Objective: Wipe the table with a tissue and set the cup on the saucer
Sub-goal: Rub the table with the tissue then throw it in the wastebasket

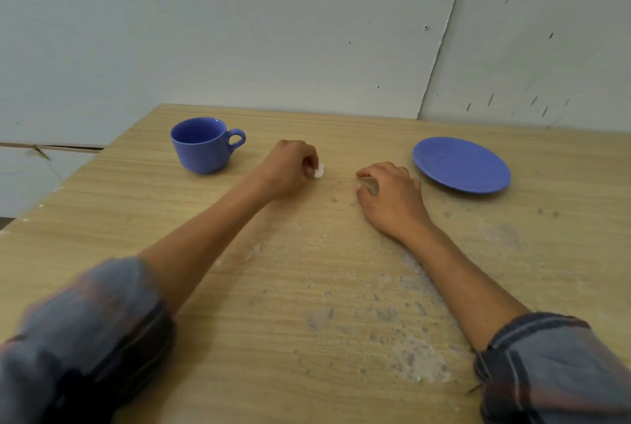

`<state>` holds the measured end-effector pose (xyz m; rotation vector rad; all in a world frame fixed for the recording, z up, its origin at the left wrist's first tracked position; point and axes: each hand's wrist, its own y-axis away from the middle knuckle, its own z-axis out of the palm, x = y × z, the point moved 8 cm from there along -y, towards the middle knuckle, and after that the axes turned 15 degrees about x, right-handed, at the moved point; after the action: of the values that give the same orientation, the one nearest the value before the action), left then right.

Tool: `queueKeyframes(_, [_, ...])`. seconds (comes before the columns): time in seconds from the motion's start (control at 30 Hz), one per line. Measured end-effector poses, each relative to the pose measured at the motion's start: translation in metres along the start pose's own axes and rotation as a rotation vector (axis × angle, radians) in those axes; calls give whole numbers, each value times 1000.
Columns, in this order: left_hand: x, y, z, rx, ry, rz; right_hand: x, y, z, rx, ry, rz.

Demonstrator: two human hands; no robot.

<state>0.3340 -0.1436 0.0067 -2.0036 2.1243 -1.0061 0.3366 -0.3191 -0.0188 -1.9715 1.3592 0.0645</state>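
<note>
Tightly, a small white wad of tissue (319, 171) was pinched in the curled fingers of the left hand (290, 167), only a tuft of it being shown past the knuckles, pressed down against the wooden table (239, 287). Just beside that grip, on its right, the right hand (389, 195) was laid palm down on the wood, its fingers bent and spread apart with nothing held in them. Near the closed fist, on its far left side, the blue cup (201, 145) was stood upright, its handle turned toward the fist. Well apart from the tissue, beyond the right hand, the blue saucer (461, 164) was set flat and bare. Nearer the body than the grip, pale grey smears and specks were spread over the tabletop between the two forearms, whose plaid sleeves (553, 372) were rolled up.
</note>
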Motion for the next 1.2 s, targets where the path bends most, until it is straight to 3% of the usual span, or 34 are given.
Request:
queueKeyframes(0.13, [-10, 24, -22, -226, 23, 58, -1, 0, -1, -3, -2, -7])
queueKeyframes(0.43, [-9, -26, 5, 143, -81, -228, 0, 0, -6, 13, -1, 41])
queueKeyframes(0.63, [43, -23, 37, -38, 43, 41, 5, -2, -9, 43, 20, 90])
queueKeyframes(0.87, [-28, -38, 8, 104, -131, -273, 4, 0, -9, 41, 9, 82])
queueKeyframes(1.03, [31, -25, 28, 49, 55, -11, 6, -2, -7, 45, 11, 91])
queueKeyframes(1.2, [33, 8, 11, -19, 97, 158, 4, -1, -8, 36, -22, 92])
